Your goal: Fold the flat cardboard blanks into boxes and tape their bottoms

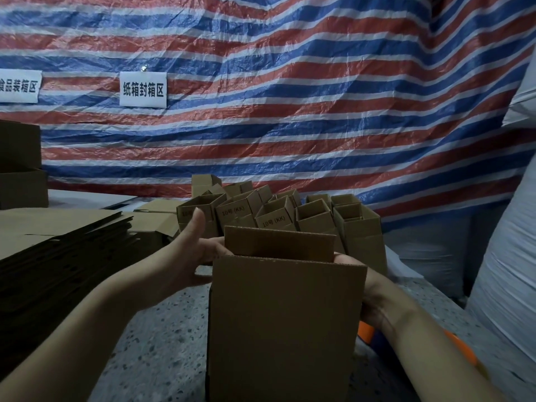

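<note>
A brown cardboard box (284,323) stands squared up in front of me, its near and far flaps upright. My left hand (194,256) grips its left side, thumb pointing up, fingers wrapped round the far corner. On the box's right side my right hand (368,297) holds it, mostly hidden behind the wall. A stack of flat blanks (55,256) lies to the left. Behind the box sits a pile of small formed boxes (278,213), open ends up.
An orange and blue object (366,332) pokes out under my right arm, identity unclear. Larger dark boxes (20,166) stack at far left. A striped tarp (290,97) with two paper signs hangs behind. White sacks (504,271) rise on the right. The floor is speckled stone.
</note>
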The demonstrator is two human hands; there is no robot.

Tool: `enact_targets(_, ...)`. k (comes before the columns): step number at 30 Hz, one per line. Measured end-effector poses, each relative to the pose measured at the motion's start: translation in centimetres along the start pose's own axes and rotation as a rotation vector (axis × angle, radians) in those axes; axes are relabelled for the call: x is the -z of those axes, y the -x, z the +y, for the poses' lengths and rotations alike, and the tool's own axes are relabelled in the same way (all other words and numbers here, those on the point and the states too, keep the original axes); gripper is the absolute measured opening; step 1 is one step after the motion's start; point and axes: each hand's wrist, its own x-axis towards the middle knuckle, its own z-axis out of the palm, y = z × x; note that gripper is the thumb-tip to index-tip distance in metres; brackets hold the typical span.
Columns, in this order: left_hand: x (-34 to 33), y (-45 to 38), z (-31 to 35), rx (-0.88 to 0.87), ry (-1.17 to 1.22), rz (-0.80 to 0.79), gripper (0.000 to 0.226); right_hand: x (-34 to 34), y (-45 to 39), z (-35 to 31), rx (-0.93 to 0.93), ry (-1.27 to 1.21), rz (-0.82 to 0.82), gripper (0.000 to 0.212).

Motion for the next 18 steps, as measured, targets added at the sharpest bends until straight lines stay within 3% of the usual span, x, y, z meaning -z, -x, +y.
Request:
enact_targets(6, -0.9, 0.7, 0.5, -0.018, -0.293, -0.006, 0.098, 0.1, -0.2, -0.2, -0.009, -0.041, -0.004, 0.009)
enact_targets(11, -1.7, 0.6, 0.7, -0.027, -0.337, 0.145, 0.093, 0.2, 0.1, -0.1, 0.010, -0.059, -0.024, 0.008)
enact_targets(15, -2.4, 0.0, 0.4, -0.076, -0.285, 0.294, 0.074, 0.5, 0.0, 0.2, 0.022, -0.092, -0.077, 0.030)
enact_targets(18, -2.3, 0.0, 0.2, -0.089, -0.283, 0.324, 0.078, 0.6, -0.1, 0.5, 0.021, -0.138, -0.067, 0.047)
